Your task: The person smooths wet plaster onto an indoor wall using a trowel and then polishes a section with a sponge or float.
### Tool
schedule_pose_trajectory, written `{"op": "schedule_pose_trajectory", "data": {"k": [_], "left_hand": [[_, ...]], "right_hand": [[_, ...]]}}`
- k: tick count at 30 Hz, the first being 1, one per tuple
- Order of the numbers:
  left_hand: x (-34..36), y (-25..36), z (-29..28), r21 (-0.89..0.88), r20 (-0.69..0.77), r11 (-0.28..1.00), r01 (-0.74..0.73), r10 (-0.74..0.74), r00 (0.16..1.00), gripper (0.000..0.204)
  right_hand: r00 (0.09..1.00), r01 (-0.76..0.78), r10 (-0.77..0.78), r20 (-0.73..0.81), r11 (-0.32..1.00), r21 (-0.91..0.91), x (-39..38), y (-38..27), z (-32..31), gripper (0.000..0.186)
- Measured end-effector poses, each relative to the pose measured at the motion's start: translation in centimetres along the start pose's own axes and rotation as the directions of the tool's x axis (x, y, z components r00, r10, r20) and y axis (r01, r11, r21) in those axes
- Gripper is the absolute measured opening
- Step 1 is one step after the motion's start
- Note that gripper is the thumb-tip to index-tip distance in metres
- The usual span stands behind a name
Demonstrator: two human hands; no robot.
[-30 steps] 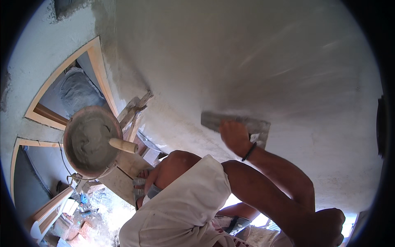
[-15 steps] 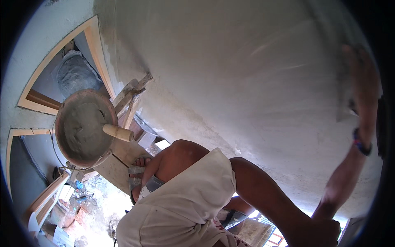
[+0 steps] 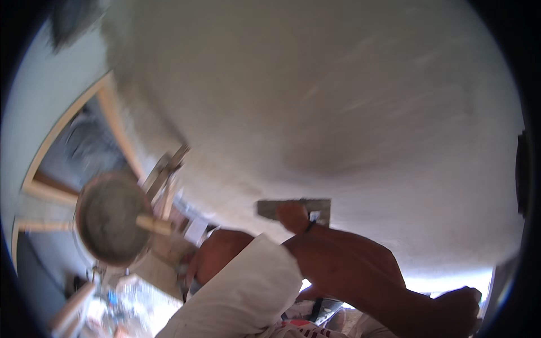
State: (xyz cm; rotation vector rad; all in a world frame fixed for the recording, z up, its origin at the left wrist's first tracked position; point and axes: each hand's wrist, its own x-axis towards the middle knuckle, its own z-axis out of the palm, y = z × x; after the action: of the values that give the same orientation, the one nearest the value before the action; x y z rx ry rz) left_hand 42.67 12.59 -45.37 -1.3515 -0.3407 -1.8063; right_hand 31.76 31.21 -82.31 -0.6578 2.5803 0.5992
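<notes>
My right hand point(image 3: 293, 217), a dark band at its wrist, is closed on a flat, straight-edged plastering trowel point(image 3: 320, 205). The trowel is near the lower part of a grey plastered wall point(image 3: 360, 124); blur hides whether it touches. My left forearm point(image 3: 372, 287) lies across my front, hiding part of the right arm. At its end the left hand point(image 3: 459, 307) is curled closed, and what it holds, if anything, is hidden. On the left sits a round bowl of wet grey mortar point(image 3: 112, 219), with a wooden handle point(image 3: 155, 225) sticking out over its rim.
A wooden prop point(image 3: 164, 172) leans by the wall near the bowl. Pale wood frames point(image 3: 62, 132) surround openings at the left. My bent knee point(image 3: 222, 248) is beside a plank point(image 3: 160, 270). Blurred debris point(image 3: 127, 307) lies below at lower left.
My right hand and the trowel have swung from the far right of the wall to its lower middle. The view has shifted, so the bowl and frames sit lower; my left hand stays closed.
</notes>
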Motion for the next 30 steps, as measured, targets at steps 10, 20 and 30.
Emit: {"op": "schedule_pose_trajectory", "data": {"k": [10, 20, 30], "left_hand": [[-7.4, -0.7, 3.5, -0.371, -0.053, 0.923, 0.105, -0.134, 0.99, 0.029], [-10.6, -4.1, 2.4, -0.268, 0.412, 0.865, 0.425, -0.296, 0.862, 0.04], [-10.8, -2.8, 5.4, -0.278, 0.429, 0.904, 0.324, -0.185, 0.884, 0.041]], "right_hand": [[0.224, -0.644, 0.192, -0.956, 0.765, 0.002, -29.6, 17.4, -48.3, 0.053], [0.566, -0.637, 0.369, -0.737, 0.764, -0.107, -19.8, 13.7, -33.7, 0.038], [0.598, -0.35, 0.296, -0.745, 0.932, 0.09, -24.2, 10.7, -20.6, 0.039]]}}
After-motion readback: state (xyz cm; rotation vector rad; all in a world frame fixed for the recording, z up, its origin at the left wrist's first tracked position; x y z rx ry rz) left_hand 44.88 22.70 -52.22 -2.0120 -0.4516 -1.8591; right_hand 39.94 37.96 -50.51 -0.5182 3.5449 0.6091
